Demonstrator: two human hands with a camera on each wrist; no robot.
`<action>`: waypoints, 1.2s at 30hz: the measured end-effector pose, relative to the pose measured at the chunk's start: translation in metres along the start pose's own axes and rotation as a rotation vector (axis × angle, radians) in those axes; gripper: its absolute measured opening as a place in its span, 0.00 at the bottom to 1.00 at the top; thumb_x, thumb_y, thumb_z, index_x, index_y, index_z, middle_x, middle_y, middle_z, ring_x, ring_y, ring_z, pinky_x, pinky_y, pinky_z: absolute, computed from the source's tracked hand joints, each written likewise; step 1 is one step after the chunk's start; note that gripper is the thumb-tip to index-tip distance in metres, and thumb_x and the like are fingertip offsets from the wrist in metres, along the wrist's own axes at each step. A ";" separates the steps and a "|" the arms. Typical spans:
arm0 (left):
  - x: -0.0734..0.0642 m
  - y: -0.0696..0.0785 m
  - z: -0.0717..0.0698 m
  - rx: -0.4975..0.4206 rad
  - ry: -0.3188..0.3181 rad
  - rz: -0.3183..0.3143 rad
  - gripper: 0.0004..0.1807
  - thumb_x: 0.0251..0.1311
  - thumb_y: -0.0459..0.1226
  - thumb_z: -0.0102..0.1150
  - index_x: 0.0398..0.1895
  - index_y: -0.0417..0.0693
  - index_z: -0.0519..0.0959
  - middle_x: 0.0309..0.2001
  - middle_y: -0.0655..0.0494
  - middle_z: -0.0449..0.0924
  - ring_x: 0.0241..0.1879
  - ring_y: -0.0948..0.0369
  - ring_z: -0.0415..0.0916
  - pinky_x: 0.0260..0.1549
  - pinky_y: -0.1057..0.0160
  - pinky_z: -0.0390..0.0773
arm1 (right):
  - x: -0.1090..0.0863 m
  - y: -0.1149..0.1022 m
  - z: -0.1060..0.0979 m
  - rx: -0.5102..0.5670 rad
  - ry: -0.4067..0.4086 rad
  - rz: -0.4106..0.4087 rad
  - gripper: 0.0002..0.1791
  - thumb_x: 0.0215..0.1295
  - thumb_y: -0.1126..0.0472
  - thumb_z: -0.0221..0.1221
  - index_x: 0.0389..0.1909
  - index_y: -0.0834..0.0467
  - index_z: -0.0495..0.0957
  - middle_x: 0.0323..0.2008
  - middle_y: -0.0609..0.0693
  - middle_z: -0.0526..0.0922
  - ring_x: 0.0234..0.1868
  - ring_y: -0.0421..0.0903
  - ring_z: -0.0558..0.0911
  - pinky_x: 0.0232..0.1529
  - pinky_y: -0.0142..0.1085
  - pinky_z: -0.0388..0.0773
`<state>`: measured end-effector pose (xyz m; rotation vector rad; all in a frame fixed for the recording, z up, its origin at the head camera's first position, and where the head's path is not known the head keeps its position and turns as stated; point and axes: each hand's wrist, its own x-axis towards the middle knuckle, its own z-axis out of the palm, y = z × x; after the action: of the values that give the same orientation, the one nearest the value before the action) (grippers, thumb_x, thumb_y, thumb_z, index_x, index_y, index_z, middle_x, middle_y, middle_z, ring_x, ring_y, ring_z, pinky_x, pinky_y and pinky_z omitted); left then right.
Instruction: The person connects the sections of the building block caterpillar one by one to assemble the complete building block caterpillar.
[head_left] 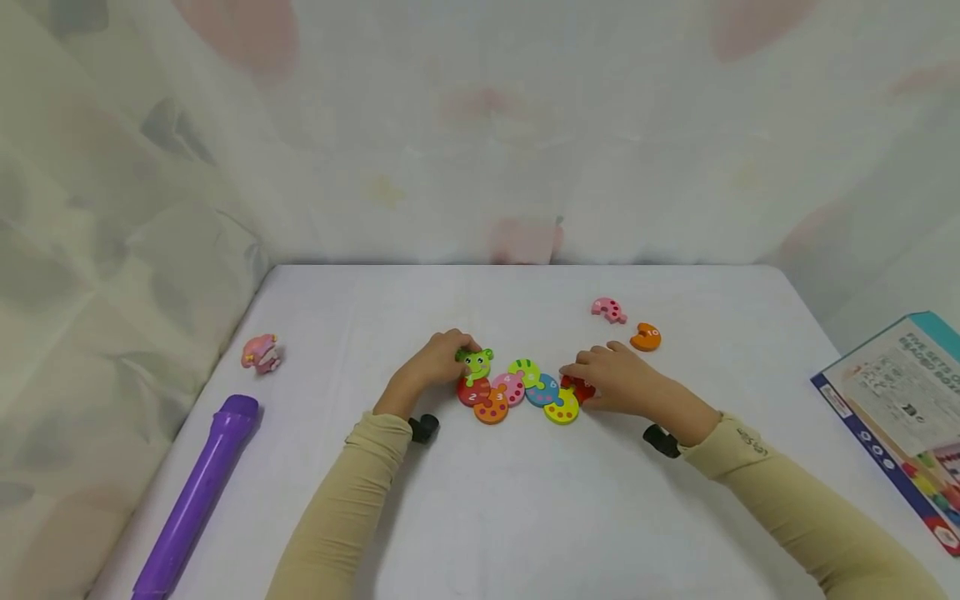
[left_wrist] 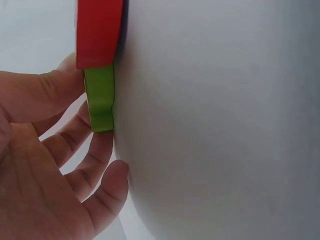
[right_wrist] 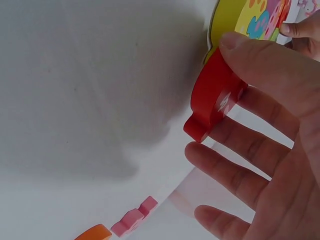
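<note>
A curved chain of numbered caterpillar puzzle pieces lies mid-table in the head view. Its green caterpillar head (head_left: 477,364), with a smiling face, is at the left end, pinched between the thumb and fingers of my left hand (head_left: 435,363). A red piece (head_left: 472,392) joins just below it, then an orange piece (head_left: 491,408), a pink, a green, a blue (head_left: 542,393) and a yellow piece (head_left: 562,410). At the right end my right hand (head_left: 626,383) grips another red piece (right_wrist: 210,95), its thumb right by the yellow edge in the right wrist view.
Beyond my right hand lie a loose pink piece (head_left: 609,309) and a loose orange piece (head_left: 647,337). A pink figurine (head_left: 260,353) and a purple microphone-shaped stick (head_left: 198,492) are at the left. A box (head_left: 862,433) stands at the right edge. Patterned cloth hangs behind the white table.
</note>
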<state>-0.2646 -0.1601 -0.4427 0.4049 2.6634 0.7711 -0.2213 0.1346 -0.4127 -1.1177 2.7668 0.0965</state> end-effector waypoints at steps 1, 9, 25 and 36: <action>0.000 0.000 0.000 -0.001 0.000 -0.004 0.18 0.55 0.32 0.58 0.50 0.48 0.76 0.51 0.52 0.71 0.53 0.54 0.63 0.56 0.53 0.65 | 0.000 0.000 0.000 -0.005 -0.001 0.000 0.30 0.49 0.49 0.67 0.55 0.51 0.75 0.46 0.51 0.78 0.46 0.50 0.74 0.50 0.50 0.70; 0.000 0.000 0.000 -0.012 -0.006 0.006 0.18 0.55 0.31 0.58 0.51 0.47 0.76 0.51 0.52 0.71 0.53 0.53 0.63 0.56 0.53 0.65 | 0.003 -0.002 0.004 -0.015 -0.024 -0.015 0.29 0.50 0.51 0.67 0.56 0.51 0.74 0.45 0.52 0.78 0.46 0.51 0.73 0.50 0.50 0.69; 0.001 -0.001 -0.001 -0.019 0.003 0.004 0.18 0.55 0.31 0.58 0.50 0.47 0.76 0.51 0.52 0.71 0.53 0.54 0.63 0.56 0.53 0.65 | 0.003 0.068 -0.003 0.152 0.070 0.232 0.32 0.51 0.56 0.67 0.58 0.59 0.72 0.55 0.61 0.73 0.54 0.59 0.72 0.51 0.55 0.70; 0.001 -0.001 0.000 -0.021 0.003 0.002 0.18 0.54 0.31 0.59 0.50 0.48 0.77 0.50 0.53 0.71 0.51 0.54 0.63 0.54 0.55 0.66 | 0.032 0.111 0.005 0.211 0.019 0.285 0.30 0.62 0.68 0.54 0.66 0.54 0.62 0.59 0.65 0.66 0.57 0.64 0.66 0.52 0.60 0.66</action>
<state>-0.2657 -0.1604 -0.4432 0.4014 2.6555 0.8007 -0.3208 0.1929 -0.4228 -0.6745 2.8524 -0.1708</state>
